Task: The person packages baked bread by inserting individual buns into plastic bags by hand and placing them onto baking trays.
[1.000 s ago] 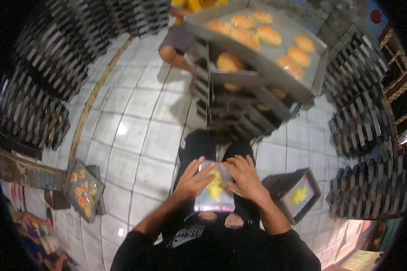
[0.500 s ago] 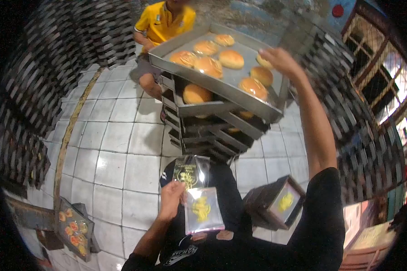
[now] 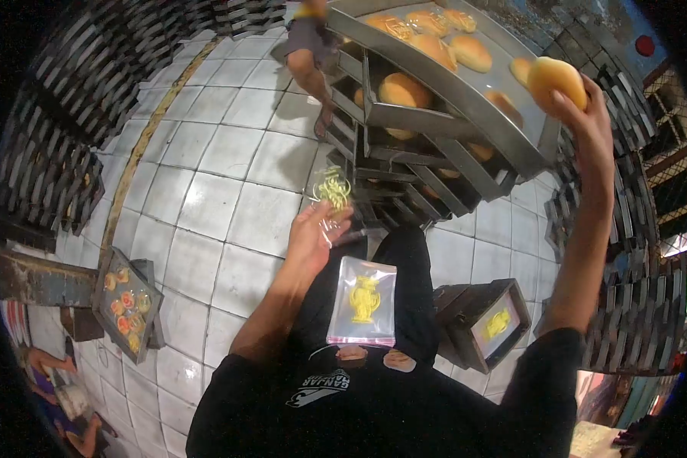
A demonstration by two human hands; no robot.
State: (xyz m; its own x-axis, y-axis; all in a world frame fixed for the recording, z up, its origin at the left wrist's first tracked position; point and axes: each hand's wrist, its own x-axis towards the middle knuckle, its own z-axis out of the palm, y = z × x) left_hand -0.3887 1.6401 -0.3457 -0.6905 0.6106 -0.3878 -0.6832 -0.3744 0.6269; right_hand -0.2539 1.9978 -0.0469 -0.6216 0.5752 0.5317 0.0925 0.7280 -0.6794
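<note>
Bread (image 3: pixel 556 84) is sitting in the grip of my right hand (image 3: pixel 594 120), near the other buns (image 3: pixel 470 54) on the metal tray (image 3: pixel 473 111), while my left hand (image 3: pixel 311 238) is pinching a clear printed bag (image 3: pixel 333 188) well apart from it, and I am seeing a bag pile (image 3: pixel 365 301) lying on the lap (image 3: pixel 410 305), closer in than that left hand

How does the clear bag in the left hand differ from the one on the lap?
The held bag is up in the left hand; the lap bag rests on the thighs, untouched. The held bag's outline is hard to trace; the lap bag lies flat, its edges plain. Both are transparent with yellowish print.
</note>
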